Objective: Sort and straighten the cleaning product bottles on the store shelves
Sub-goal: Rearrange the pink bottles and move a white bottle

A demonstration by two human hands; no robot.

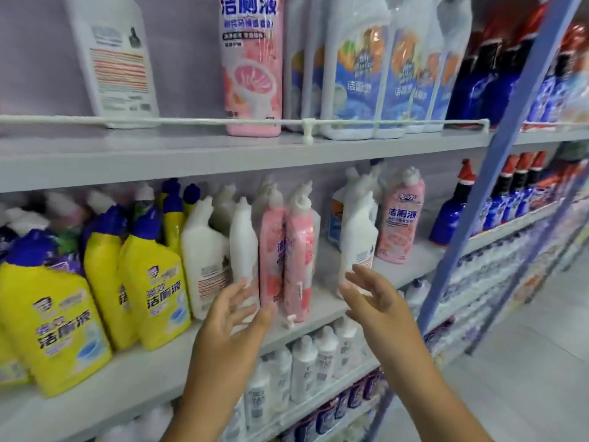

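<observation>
Both of my hands reach toward the middle shelf (322, 309) with spread, straight fingers and hold nothing. My left hand (234, 314) hovers in front of a narrow white bottle (243, 247) and two pink bottles (287, 250) turned sideways. My right hand (371, 298) is just below a white bottle (358, 240) that shows its back label; whether the fingertips touch it I cannot tell. Another pink bottle (401, 218) stands face-forward farther right. Yellow bottles with blue caps (153, 282) lean at the left.
The upper shelf (223, 151) carries a white bottle (111, 59), a pink bottle (251, 65) and wrapped blue-label packs (376, 74) behind a white rail. A blue upright post (497, 154) stands at right, dark blue bottles (452, 215) beyond it. White bottles (306, 368) fill the lower shelf.
</observation>
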